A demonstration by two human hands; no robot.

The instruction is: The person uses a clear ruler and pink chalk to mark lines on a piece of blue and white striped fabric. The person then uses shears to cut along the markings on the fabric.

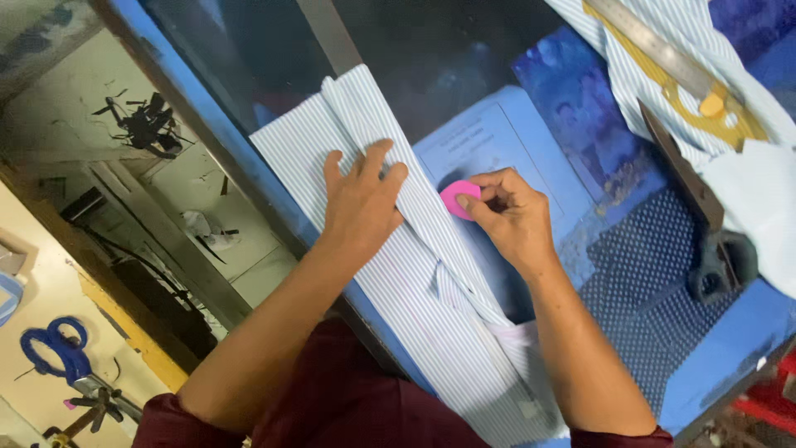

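A left hand (362,199) lies flat, fingers spread, pinning folded striped cloth (431,290) to the blue table (730,332) so it cannot shift, while the right hand (510,216), its grip pinched shut on pink tailor's chalk (458,199), holds it at the cloth's edge

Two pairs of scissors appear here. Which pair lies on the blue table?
The dark, black-handled scissors at the right, beside the striped cloth. The blue-handled pair lies down on the floor.

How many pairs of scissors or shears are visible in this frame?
2. Blue-handled scissors lie on the floor at lower left; large dark shears rest on the blue table at right, beside the striped fabric. Others may be hidden under cloth.
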